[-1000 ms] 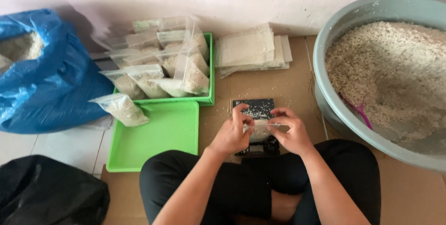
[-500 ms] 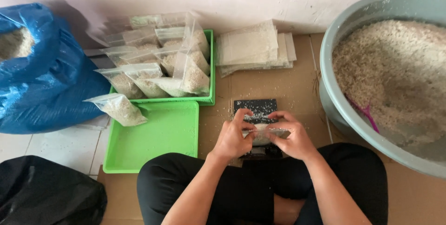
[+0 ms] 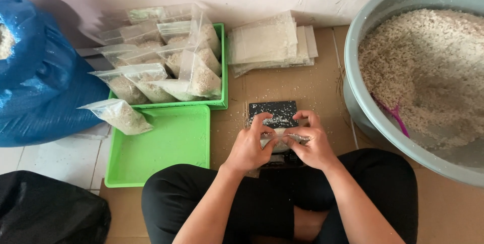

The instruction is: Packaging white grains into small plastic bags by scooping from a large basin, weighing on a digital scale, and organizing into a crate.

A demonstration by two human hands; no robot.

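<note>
The small clear bag of grain sits over the black scale, near my lap, pinched between my left hand and right hand. I'm sealing its top; next I should press evenly along the strip.

Small zip bag between left hand and right hand: clear glossy plastic film, pale grain inside. Scale beneath: black, matt, speckled with grains. Left of scale, tray: bright green smooth plastic, slight sheen. Right of scale, basin: grey-green smooth plastic; rough pale grain within. Under scale, cardboard: brown, matt. Far left of scale, sack: blue crinkled glossy plastic.
</note>
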